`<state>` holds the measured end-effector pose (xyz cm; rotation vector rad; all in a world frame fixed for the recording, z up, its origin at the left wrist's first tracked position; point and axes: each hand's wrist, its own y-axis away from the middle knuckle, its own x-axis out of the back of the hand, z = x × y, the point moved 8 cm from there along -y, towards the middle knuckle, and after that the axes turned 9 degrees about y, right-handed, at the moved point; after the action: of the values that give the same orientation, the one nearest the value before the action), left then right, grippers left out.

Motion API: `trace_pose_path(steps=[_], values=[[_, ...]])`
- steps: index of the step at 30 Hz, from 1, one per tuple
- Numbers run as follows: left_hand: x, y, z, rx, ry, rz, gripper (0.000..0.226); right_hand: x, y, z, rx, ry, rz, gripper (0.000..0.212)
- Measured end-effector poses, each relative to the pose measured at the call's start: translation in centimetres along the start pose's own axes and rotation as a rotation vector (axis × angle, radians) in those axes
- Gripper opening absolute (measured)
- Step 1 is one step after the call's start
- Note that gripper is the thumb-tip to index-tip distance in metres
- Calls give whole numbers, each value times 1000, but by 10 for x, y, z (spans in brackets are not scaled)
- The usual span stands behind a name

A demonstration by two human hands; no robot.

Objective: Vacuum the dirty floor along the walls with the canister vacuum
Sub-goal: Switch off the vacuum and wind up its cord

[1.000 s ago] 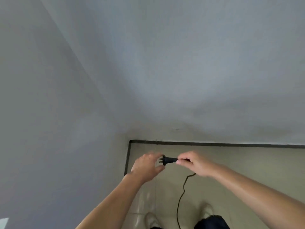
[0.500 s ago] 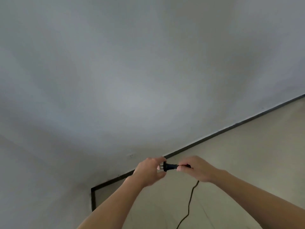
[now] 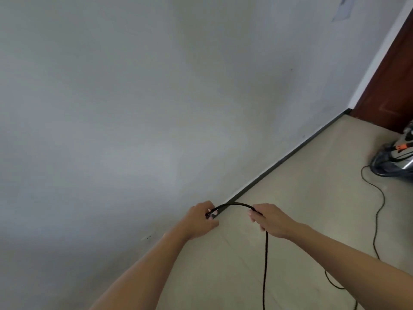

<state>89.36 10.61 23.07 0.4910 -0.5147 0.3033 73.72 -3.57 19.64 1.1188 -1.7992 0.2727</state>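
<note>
My left hand grips the black plug of the vacuum's power cord, most of the plug hidden inside the curled fingers. From it the black cord arches over to my right hand, which holds it loosely curled, then hangs down to the floor. The cord trails across the beige floor to the canister vacuum, silver and dark with an orange part, at the right edge and partly cut off.
A grey wall fills most of the view, with a black skirting strip along its foot. A dark brown door stands at the far right behind the vacuum.
My view has swung right, bringing the vacuum and door into sight. My hands have moved apart along the cord, and a loop of it now arches between them.
</note>
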Motion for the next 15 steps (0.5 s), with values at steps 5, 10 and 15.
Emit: trace_pose_path(steps=[5, 10, 15], values=[[15, -25, -2, 40, 289, -160, 32, -3, -14, -3, -140, 98, 26, 34], [69, -58, 21, -80, 465, -155, 35, -15, -19, 19, -401, 90, 212, 38], [177, -99, 14, -57, 975, 224, 30, -41, 42, 104, -811, 25, 155, 36]])
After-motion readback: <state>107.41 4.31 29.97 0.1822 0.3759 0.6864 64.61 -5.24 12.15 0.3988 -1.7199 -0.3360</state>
